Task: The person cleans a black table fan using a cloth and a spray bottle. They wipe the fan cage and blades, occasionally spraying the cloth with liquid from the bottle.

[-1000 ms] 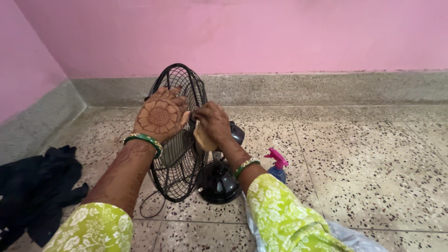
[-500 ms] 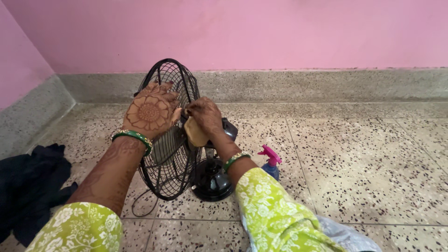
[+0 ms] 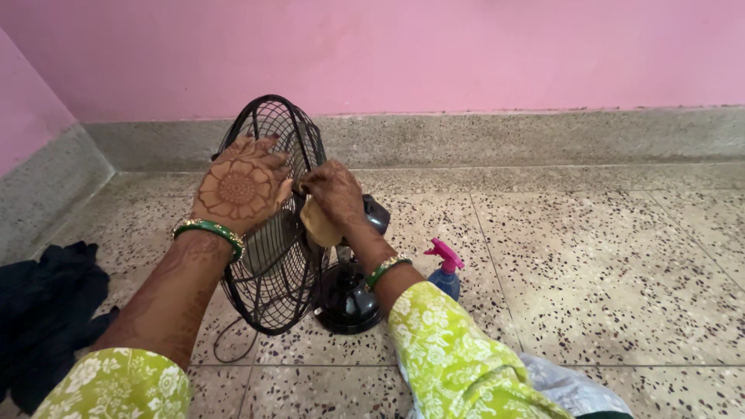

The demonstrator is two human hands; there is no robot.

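Right hand [image 3: 332, 190] is clenched around a small tan cloth [image 3: 320, 223], pressing it against the rear wire guard of a black table fan [image 3: 273, 233], near the rim at about the height of the hub; the cloth hangs a little below the palm. Left hand [image 3: 239, 186], just beside the right one on the other face of the cage, lies flat and released, fingers spread on the front grille, bracing it without gripping anything. Judging from this, the step in hand is wiping the fan's wire cage, and the next stroke seems to call for a steady counter-pressure from the flat hand while the cloth is drawn along the thin wires, since the cage would likely flex or the fan tip otherwise. The fan stands upright on the floor on a round black base [image 3: 346, 304], below the right wrist, with a thin cord trailing beneath the left forearm. Its guard is a dark, fine-wired circle, seen nearly edge-on. Just to the right of the base, near the right sleeve, stands a blue spray bottle [image 3: 445, 271] with a pink trigger. Well apart, off to the left of the left arm, a dark garment [image 3: 48, 306] lies crumpled on the speckled terrazzo floor [image 3: 605, 264].
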